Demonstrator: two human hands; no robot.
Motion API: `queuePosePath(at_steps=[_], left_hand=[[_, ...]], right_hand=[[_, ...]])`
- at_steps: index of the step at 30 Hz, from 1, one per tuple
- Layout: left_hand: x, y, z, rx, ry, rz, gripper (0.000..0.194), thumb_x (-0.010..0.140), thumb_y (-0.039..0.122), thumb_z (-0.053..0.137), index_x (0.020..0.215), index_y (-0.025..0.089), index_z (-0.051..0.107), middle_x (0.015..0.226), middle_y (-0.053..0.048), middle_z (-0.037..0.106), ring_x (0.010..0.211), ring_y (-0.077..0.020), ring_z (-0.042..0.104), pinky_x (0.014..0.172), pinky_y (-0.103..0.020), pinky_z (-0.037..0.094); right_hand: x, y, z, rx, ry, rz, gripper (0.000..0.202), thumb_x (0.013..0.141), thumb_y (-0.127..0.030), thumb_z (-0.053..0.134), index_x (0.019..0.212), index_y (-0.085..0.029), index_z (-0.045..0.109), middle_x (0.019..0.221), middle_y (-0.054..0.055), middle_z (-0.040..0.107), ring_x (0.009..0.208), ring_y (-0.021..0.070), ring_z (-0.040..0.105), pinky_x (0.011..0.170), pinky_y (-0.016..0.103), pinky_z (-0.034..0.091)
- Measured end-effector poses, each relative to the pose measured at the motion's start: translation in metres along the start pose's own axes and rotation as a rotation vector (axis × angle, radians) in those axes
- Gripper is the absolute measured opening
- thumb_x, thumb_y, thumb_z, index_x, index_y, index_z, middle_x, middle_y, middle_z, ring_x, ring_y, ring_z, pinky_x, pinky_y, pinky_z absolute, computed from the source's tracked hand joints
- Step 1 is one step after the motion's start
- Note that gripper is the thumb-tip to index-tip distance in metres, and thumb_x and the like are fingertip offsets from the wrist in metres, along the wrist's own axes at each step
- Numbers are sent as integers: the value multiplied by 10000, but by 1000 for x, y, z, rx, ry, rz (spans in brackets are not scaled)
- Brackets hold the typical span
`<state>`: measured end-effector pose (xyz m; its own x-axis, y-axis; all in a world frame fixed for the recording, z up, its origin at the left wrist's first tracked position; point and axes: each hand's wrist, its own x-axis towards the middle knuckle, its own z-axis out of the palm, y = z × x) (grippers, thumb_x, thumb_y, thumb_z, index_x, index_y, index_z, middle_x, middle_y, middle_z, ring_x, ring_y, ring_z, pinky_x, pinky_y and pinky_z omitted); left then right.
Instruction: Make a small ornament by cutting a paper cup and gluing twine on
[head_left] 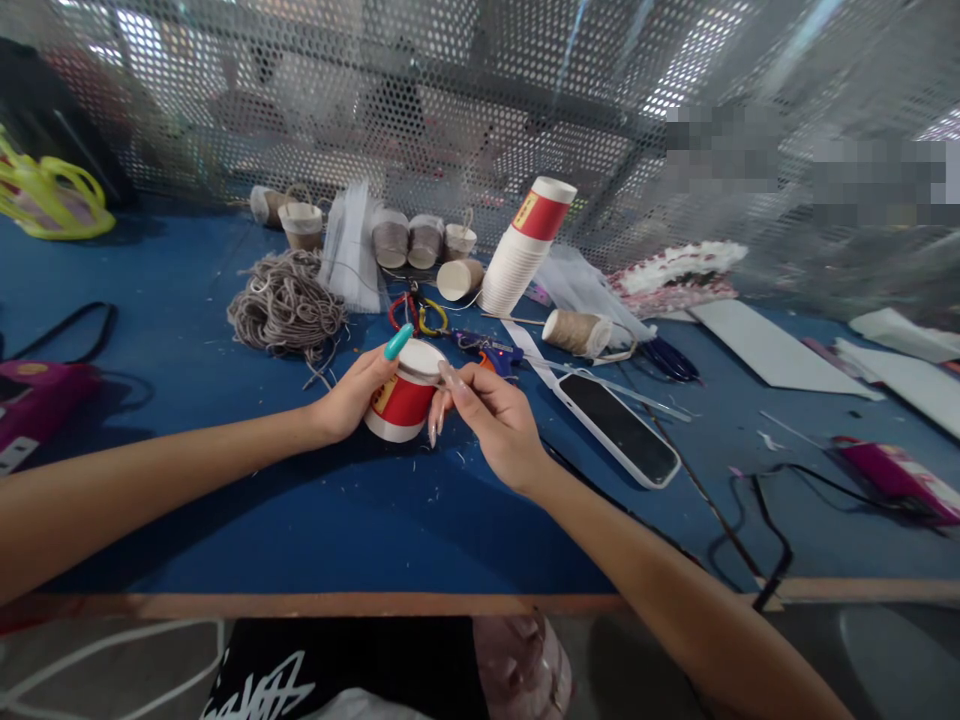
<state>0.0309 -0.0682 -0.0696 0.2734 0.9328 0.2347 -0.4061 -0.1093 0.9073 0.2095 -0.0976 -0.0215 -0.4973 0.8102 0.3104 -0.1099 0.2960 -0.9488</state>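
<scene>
A red and white paper cup [414,397] with a yellow patch is held just over the blue table, its open top tilted up. My left hand [354,392] is closed round the cup's left side, with the turquoise-nailed thumb at the rim. On the right, my right hand [495,415] pinches the cup's rim with thumb and forefinger, while other fingertips touch its side. A thin greyish line runs below the rim; whether it is cord is unclear. Just behind the cup lie scissors [433,316] with red and yellow handles and a blue glue gun [487,350].
Behind stand stacked paper cups [517,265], a heap of grey-brown cord [281,305] and several small wrapped cups [391,240]. To the right are a twine spool [576,332], a phone [621,425], white boards [772,350] and a magenta glue gun [896,475] with a black cable.
</scene>
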Motion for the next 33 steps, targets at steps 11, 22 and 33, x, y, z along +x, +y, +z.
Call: queuePosePath(at_steps=[11,22,33], left_hand=[[-2,8,0,39,-9,-58,461,702,544,767,964,178,673,880,-28,748,796,-200,681,782,-313,517],[1,-2,-5,2,64,9,557,708,640,714,998,168,661,919,-77,747,931,-280,697,863,-385,532],[1,-5,-10,-66,-35,-39,582,654,669,759,984,192,707,915,-58,765,845,-233,711,817,-348,546]], right_hand=[[1,2,-1,56,-12,2,295,929,-456,571,762,-213,564,669,-38,612,582,91,579,693,286,532],[-2,-3,-2,62,-30,89,314,849,-500,665,796,-207,569,652,-43,598,516,65,537,498,224,465],[0,-2,-5,-18,70,34,286,898,-447,625,749,-215,550,592,-52,571,505,68,509,480,236,409]])
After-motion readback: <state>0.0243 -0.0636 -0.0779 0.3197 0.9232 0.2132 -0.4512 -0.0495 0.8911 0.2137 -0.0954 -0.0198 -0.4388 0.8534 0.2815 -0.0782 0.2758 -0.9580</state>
